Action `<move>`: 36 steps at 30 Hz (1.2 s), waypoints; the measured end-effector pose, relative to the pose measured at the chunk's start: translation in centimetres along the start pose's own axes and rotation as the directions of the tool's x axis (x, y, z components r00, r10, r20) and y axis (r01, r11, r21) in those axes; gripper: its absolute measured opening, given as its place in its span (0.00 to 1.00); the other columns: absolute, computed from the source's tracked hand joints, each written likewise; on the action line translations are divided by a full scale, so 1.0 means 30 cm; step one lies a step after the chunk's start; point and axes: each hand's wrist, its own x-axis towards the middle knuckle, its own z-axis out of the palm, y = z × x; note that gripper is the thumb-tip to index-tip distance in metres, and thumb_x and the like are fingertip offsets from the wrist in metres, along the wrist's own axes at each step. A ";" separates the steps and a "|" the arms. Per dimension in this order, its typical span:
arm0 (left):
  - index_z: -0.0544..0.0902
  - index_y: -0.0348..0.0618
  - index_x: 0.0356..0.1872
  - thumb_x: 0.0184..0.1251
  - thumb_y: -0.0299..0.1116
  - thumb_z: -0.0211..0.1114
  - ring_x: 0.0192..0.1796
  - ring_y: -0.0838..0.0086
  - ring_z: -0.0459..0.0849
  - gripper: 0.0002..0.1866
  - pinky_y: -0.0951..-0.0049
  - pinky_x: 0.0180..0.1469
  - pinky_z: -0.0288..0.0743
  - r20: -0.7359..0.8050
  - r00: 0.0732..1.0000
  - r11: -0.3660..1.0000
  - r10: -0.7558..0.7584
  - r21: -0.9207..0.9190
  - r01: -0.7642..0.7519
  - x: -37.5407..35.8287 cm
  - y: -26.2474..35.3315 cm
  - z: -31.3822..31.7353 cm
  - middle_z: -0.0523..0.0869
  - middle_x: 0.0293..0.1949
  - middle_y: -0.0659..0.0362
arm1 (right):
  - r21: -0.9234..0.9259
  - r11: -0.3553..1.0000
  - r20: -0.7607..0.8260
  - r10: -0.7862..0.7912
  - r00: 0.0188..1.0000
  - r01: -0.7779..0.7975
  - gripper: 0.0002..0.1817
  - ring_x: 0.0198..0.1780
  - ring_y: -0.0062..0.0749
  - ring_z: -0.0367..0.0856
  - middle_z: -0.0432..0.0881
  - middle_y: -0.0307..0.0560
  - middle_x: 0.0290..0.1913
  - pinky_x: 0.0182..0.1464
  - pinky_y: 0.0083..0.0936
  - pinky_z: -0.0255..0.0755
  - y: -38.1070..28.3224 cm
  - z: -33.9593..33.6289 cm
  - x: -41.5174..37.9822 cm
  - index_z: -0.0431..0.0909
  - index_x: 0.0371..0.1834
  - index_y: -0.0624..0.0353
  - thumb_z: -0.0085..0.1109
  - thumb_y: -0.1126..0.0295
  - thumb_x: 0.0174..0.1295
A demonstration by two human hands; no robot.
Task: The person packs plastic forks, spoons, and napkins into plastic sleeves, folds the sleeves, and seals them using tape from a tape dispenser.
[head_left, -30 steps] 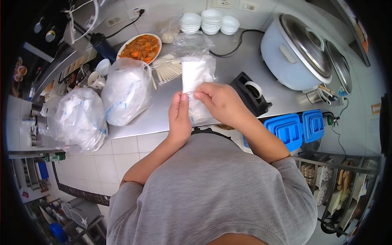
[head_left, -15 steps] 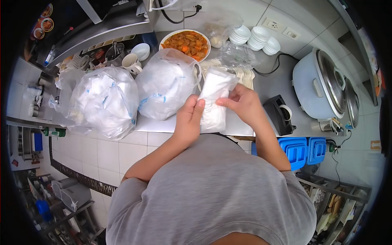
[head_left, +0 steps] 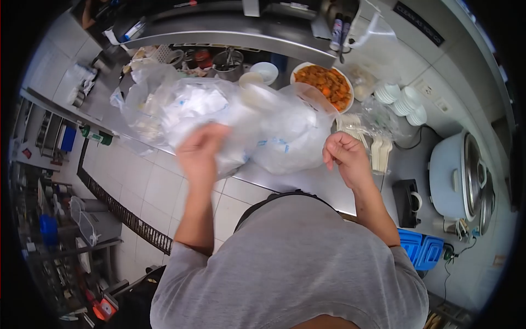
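Observation:
My left hand is smeared by motion over the left white plastic bag. Its fingers are too blurred to read, and a pale streak lies just beyond them. To the right, my right hand hovers above the counter near the second plastic bag, its fingers curled in and nothing showing in them. Both bags are translucent, bulge with white contents and carry blue print. Beside the right hand lie wooden spoons in clear plastic.
A bowl of orange-brown stew stands at the back. Stacked white bowls are by the wall. A large cooker and black tape dispenser occupy the right side. A metal shelf overhangs the rear.
The white wrapped packet no longer shows in my hands, which have parted. My left hand has swung left over the bag. The view has turned, shifting the counter items rightward.

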 end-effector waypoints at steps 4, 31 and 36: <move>0.87 0.38 0.37 0.60 0.24 0.66 0.36 0.65 0.85 0.06 0.71 0.42 0.77 -0.044 0.750 0.577 0.659 0.670 -0.468 0.263 -0.012 -0.194 0.88 0.36 0.53 | -0.108 0.994 0.012 0.010 1.000 -0.009 0.05 0.25 0.18 0.73 0.80 0.39 0.26 0.30 0.16 0.67 0.028 0.045 0.057 0.79 0.34 0.60 0.60 0.71 0.64; 0.80 0.39 0.41 0.72 0.39 0.52 0.37 0.73 0.81 0.14 0.71 0.43 0.73 0.097 0.995 0.989 0.001 0.146 -0.016 0.916 -0.256 -0.142 0.84 0.32 0.58 | -0.860 0.191 0.285 -0.590 0.755 0.474 0.09 0.44 0.48 0.83 0.84 0.51 0.37 0.49 0.43 0.73 0.158 0.448 0.744 0.78 0.39 0.58 0.52 0.71 0.57; 0.79 0.39 0.43 0.70 0.35 0.53 0.37 0.74 0.81 0.11 0.75 0.43 0.72 0.129 0.991 0.997 -0.038 0.070 0.029 0.886 -0.239 -0.105 0.84 0.33 0.59 | -0.813 0.298 0.527 0.010 0.850 0.500 0.15 0.47 0.50 0.80 0.82 0.54 0.42 0.51 0.41 0.71 0.107 0.546 0.538 0.79 0.46 0.59 0.60 0.66 0.57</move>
